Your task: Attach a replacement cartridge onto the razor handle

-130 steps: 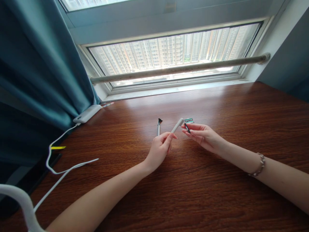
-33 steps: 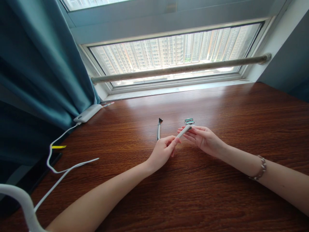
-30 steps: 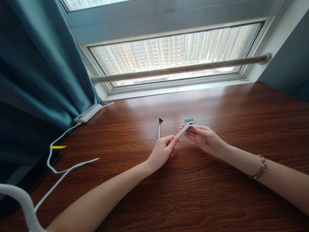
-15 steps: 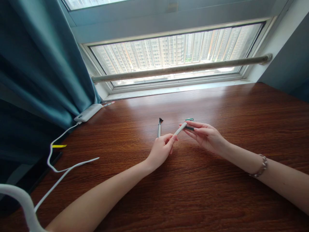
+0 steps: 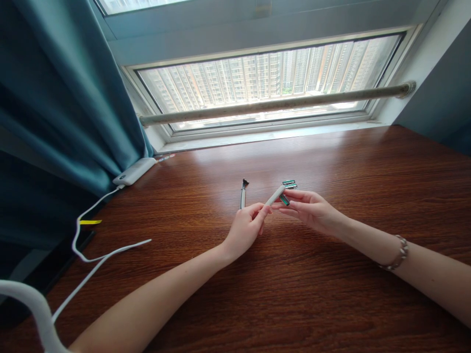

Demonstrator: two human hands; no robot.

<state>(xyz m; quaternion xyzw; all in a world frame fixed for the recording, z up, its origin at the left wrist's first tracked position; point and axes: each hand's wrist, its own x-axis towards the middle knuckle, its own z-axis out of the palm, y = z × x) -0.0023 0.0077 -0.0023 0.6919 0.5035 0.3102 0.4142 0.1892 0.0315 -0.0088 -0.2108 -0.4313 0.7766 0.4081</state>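
- A teal curtain (image 5: 55,98) hangs at the far left; a white cable (image 5: 96,258) runs across the wooden table (image 5: 294,304) to a white power bank (image 5: 134,171) by the sill.
- A dark razor handle (image 5: 242,194) lies on the table, just left of the hands.
- The left hand (image 5: 245,228) pinches the lower end of a slim white handle (image 5: 275,196), which tilts up to the right.
- A small green-and-black blade cartridge (image 5: 284,199) sits at the handle's upper tip, between both hands.
- The right hand (image 5: 311,211) pinches that cartridge with thumb and fingertips.
- A spare cartridge (image 5: 290,184) lies just beyond the right hand's fingers.
- A bracelet (image 5: 399,252) circles the right wrist.
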